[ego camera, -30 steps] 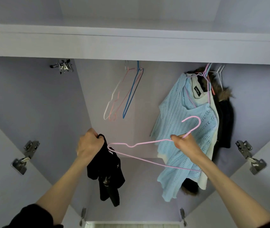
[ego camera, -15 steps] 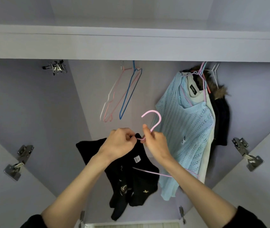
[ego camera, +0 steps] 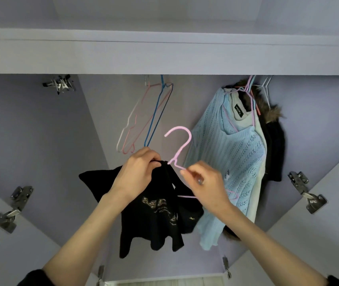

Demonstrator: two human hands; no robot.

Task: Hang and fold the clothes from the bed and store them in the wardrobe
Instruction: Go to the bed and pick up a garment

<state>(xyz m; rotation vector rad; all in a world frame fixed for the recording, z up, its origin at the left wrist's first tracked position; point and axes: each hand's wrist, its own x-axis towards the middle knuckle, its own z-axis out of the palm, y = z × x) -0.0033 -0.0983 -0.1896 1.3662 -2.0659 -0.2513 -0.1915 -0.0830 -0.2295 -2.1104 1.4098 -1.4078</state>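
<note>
From the head view, the open wardrobe (ego camera: 40,141) has pale lilac walls, a thick shelf board (ego camera: 164,54) running across the top, and metal hinges (ego camera: 13,209) on both door edges. Inside it, the left hand (ego camera: 137,172) has its fingers curled around the neckline of a black top (ego camera: 154,215), which hangs down from that grip at centre. The right hand (ego camera: 203,182) pinches the shoulder wire of a pink hanger (ego camera: 180,145), hook upright, touching the top's collar. Empty hangers (ego camera: 144,120) dangle behind; a light blue knit sweater (ego camera: 232,157) and a dark fur-trimmed coat (ego camera: 274,145) hang at right.
</note>
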